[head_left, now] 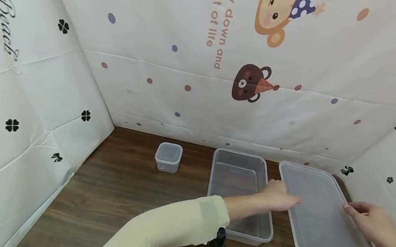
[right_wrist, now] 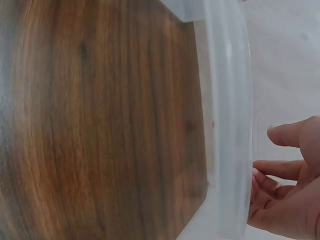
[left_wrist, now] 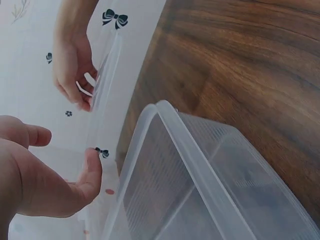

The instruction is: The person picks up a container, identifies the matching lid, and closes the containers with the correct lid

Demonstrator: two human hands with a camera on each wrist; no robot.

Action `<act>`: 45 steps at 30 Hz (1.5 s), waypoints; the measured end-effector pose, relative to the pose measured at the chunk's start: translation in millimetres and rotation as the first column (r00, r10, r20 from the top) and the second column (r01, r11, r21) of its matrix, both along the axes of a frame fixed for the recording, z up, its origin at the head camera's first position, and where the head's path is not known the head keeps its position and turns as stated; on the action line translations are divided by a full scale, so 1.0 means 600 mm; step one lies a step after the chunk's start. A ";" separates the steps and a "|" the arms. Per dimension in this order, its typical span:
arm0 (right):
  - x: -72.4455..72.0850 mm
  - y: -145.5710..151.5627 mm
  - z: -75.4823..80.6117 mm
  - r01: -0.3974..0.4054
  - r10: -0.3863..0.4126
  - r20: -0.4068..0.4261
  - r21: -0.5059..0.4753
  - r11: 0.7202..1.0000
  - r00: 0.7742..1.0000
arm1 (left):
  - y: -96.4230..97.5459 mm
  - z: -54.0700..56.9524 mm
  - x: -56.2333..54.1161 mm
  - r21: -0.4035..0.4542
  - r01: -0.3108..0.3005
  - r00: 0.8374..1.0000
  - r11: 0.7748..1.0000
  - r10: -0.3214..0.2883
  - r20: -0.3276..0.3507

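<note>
A large translucent plastic lid (head_left: 328, 221) slants beside an uncovered clear rectangular container (head_left: 240, 177). My right hand (head_left: 373, 223) holds the lid at its right edge. In the right wrist view, the fingers (right_wrist: 255, 175) meet the rim while the thumb stands apart. At the opposite edge is my left hand (head_left: 278, 195), its arm crossing over the container. The left wrist view shows that hand (left_wrist: 45, 180) with one fingertip at the lid's edge and another digit spread away. Seen edge-on there, the lid (left_wrist: 102, 95) is above the wooden table.
A small clear box (head_left: 168, 156) with its lid on stands at the back left of the brown wooden table (head_left: 108, 205). White printed cloth (head_left: 165, 104) rises behind the table and along both sides.
</note>
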State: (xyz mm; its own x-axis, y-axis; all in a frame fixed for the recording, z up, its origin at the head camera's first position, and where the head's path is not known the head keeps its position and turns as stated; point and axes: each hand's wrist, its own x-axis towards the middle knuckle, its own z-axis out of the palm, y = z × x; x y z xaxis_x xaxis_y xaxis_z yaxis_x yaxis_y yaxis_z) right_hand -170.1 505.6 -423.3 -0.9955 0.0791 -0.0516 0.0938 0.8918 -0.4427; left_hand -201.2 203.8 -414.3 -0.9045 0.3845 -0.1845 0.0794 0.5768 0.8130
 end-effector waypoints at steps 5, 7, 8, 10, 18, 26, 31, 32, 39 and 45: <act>0.001 -0.014 0.013 0.005 0.001 0.089 -0.065 0.998 0.996 | -0.024 -0.006 -0.007 0.039 0.022 1.000 0.999 -0.022 0.011; 0.003 -0.021 0.017 0.007 0.003 0.118 -0.092 0.996 0.993 | -0.035 -0.008 -0.011 0.071 0.042 0.998 0.997 -0.045 0.037; 0.003 -0.025 0.019 0.006 0.008 0.130 -0.105 0.994 0.991 | -0.041 -0.008 -0.013 0.087 0.050 0.997 0.995 -0.054 0.052; 0.005 -0.032 0.022 0.001 0.017 0.142 -0.126 0.992 0.990 | -0.053 -0.008 -0.014 0.097 0.056 0.996 0.994 -0.063 0.068; 0.005 -0.054 0.027 -0.061 0.082 0.118 -0.176 0.983 0.990 | -0.091 0.004 -0.021 0.096 0.059 0.992 0.994 -0.069 0.109; 0.006 -0.073 0.029 -0.085 0.111 0.102 -0.223 0.971 0.989 | -0.120 0.010 -0.025 0.149 0.096 0.984 0.984 -0.116 0.134; 0.007 -0.089 0.031 -0.118 0.135 0.077 -0.190 0.975 0.988 | -0.143 0.011 -0.031 0.206 0.097 0.962 0.974 -0.145 0.232; 0.007 -0.092 0.032 -0.122 0.139 0.076 -0.195 0.973 0.987 | -0.147 0.012 -0.033 0.221 0.092 0.958 0.971 -0.147 0.246; 0.006 -0.101 0.039 -0.083 0.122 0.107 -0.312 0.946 0.987 | -0.172 0.020 -0.045 0.335 0.029 0.925 0.942 -0.151 0.347; 0.002 -0.114 0.048 -0.095 0.124 0.078 -0.295 0.951 0.989 | -0.194 0.036 -0.053 0.390 0.001 0.892 0.921 -0.177 0.417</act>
